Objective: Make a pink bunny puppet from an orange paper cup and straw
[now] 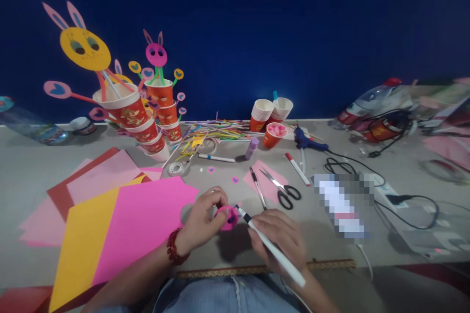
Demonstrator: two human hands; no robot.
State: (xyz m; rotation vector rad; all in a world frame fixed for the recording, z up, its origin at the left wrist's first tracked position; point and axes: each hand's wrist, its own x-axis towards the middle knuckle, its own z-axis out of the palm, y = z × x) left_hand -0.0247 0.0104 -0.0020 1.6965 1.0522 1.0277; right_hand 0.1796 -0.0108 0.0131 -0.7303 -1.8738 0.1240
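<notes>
My left hand (201, 222) pinches a small magenta paper disc (229, 219) with dark marks on it, a little above the table's near edge. In my right hand (281, 237) is a white marker (275, 252), its dark tip beside the disc's right edge; whether it touches I cannot tell. Just beyond the hands lie a pen (258, 188), scissors with black handles (284, 190) and a pink paper piece (262, 171). Two tiny pink cutouts with blue hearts, one a pink cutout (235, 180), rest nearby. Magenta paper (147, 220) lies left of my left hand.
Stacked red cups with paper rabbit faces, one a yellow face (85, 49), stand at the back left. Behind lie many coloured sticks (220, 131), a purple glue stick (251, 148) and a blue glue gun (306, 141). A blurred-out phone-like object (341, 208) and cables lie right.
</notes>
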